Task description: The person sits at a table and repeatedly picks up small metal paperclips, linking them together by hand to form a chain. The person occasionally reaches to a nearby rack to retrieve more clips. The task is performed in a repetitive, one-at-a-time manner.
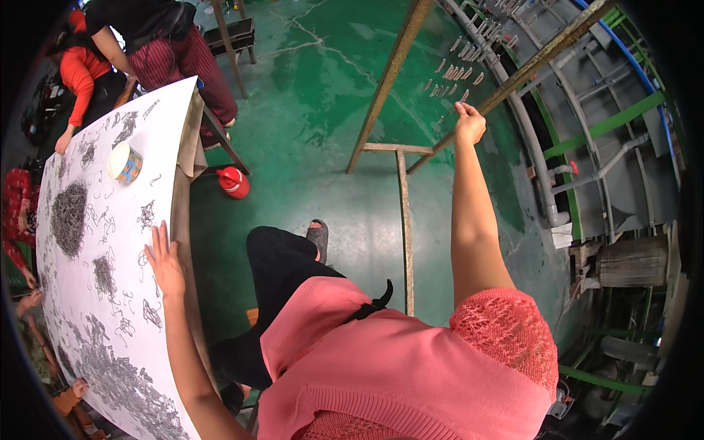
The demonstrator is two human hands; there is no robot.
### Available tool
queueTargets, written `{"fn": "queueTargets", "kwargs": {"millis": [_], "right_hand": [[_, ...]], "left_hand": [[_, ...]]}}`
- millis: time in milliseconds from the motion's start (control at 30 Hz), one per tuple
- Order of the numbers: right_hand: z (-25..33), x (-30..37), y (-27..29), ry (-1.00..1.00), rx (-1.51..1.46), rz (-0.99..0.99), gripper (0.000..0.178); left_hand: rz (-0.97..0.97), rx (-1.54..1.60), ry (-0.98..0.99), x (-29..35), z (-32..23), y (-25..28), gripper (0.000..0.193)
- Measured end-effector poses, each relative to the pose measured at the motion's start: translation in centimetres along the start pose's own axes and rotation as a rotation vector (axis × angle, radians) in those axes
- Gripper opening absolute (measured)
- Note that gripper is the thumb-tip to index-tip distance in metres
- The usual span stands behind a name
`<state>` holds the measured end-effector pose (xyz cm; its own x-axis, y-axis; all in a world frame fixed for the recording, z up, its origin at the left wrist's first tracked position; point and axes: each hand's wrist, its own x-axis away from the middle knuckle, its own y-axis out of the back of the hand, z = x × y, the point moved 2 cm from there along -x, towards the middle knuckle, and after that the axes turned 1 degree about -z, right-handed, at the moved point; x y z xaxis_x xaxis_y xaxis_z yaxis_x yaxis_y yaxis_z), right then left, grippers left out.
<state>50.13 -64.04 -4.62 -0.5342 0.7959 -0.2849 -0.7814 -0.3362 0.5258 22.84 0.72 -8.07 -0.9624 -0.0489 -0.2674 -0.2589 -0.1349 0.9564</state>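
Note:
My left hand (166,264) lies with fingers spread on the near right edge of a white-topped table (165,147). Small dark wire-like hooks are strewn over it, with a dense pile (70,218) beyond my fingers and a wide heap (125,378) nearer to me. My right hand (470,123) is raised far out on a stretched arm, thumb and fingers pinched together. Just past its fingertips are rows of small pale metal pieces (458,72), seemingly hanging. What the pinch holds is too thin to make out. A paper cup (125,163) stands on the table.
A rusty metal frame (405,220) stands in the middle of the green floor (308,110). Pipes and grey tanks (616,132) line the right side. A red jug (233,182) sits by the table. Several people are around the table, one in a red-orange sleeve (81,77).

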Motion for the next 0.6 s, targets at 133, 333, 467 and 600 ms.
{"fn": "queueTargets", "kwargs": {"millis": [133,333,467,600], "right_hand": [[0.4,0.1,0.2,0.138,0.010,0.043,0.022],[4.0,7.9,1.7,0.468,-0.207,0.432,0.023],[3.8,12.5,1.5,0.518,-0.282,0.723,0.024],[7.9,21.1,-0.6,0.451,-0.458,1.019,0.020]], "left_hand": [[0.041,0.004,0.040,-0.1,0.2,-0.3,0.021],[-0.091,0.179,0.181,2.3,-0.4,0.6,0.022],[-0.282,0.374,0.338,4.1,-2.5,5.3,0.018],[-0.420,0.372,0.636,10.4,0.4,8.7,0.019]]}}
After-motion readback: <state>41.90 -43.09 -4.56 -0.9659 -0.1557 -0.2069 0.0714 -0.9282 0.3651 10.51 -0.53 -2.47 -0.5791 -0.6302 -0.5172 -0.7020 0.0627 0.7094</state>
